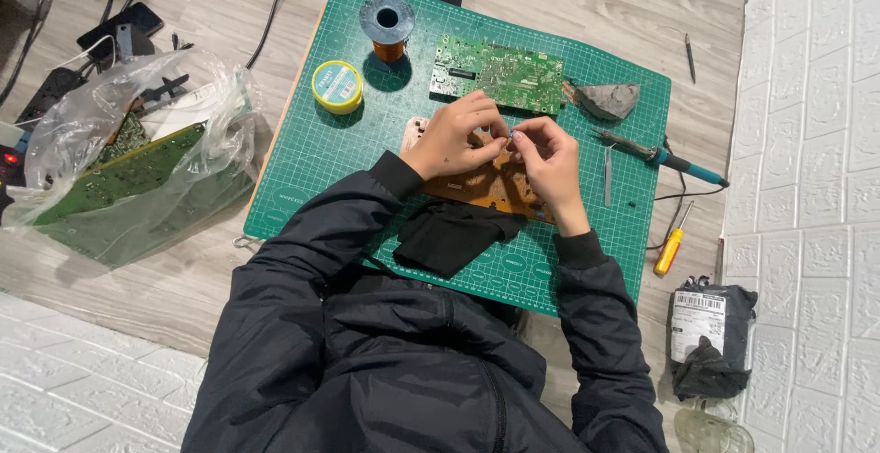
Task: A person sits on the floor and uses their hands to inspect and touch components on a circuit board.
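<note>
Hands meet over the middle of the green cutting mat (312,155), which lies on the wooden floor. Your left hand (456,137) rests on the upper edge of the brown circuit board (490,187), thumb and forefinger pressed together on something tiny at the fingertips. Your right hand (548,160) comes in from the other side, its fingertips pinched too and touching the left hand's at the same spot. What the two grips pinch is too small to tell; a pale speck shows between them. The brown circuit board lies flat under both hands, partly hidden by them.

Just beyond your hands, a green circuit board (500,74) lies flat on the mat. Left of it stand a spool of copper wire (387,27) and a round yellow tin (337,85), near each other. A grey crumpled cloth (607,100) sits right of the green board. A soldering iron (660,155) with a teal handle lies near the mat's right edge, with tweezers (607,178) just beside it. A yellow-handled screwdriver (669,249) lies off the mat to the right. A black cloth (449,237) lies below the brown board, close to your jacket. Far left, a clear plastic bag (128,155) holds more green boards.
</note>
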